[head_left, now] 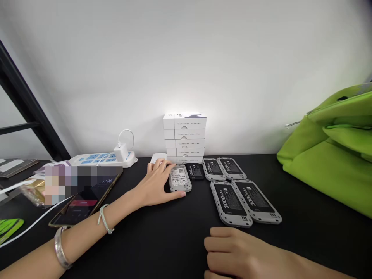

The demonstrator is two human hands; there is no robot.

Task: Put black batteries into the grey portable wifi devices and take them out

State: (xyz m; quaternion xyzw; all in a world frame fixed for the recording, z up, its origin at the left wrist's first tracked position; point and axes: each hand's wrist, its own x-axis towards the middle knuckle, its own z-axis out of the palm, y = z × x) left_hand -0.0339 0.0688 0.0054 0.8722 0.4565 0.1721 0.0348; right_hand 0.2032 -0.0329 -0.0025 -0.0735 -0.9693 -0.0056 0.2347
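Note:
My left hand [158,184] is around a small grey device [180,180] with a white label in its bare battery bay, fingers at its upper end and thumb at its lower edge. Just right of it lies a loose black battery [195,171]. Several similar grey devices lie further right with black 3000mAh batteries in their bays, among them a near one [231,203] and a far one [213,169]. Low in the view, my right hand [238,252] rests on the table as a closed fist, its fingertips hidden; nothing shows in it.
Behind the devices stands a stack of white boxes [186,135] against the wall. A white object [158,157] sits behind my left fingers. At left are a power strip [84,159] with a charger [120,152] and a phone [84,205]. A green bag [328,155] stands right.

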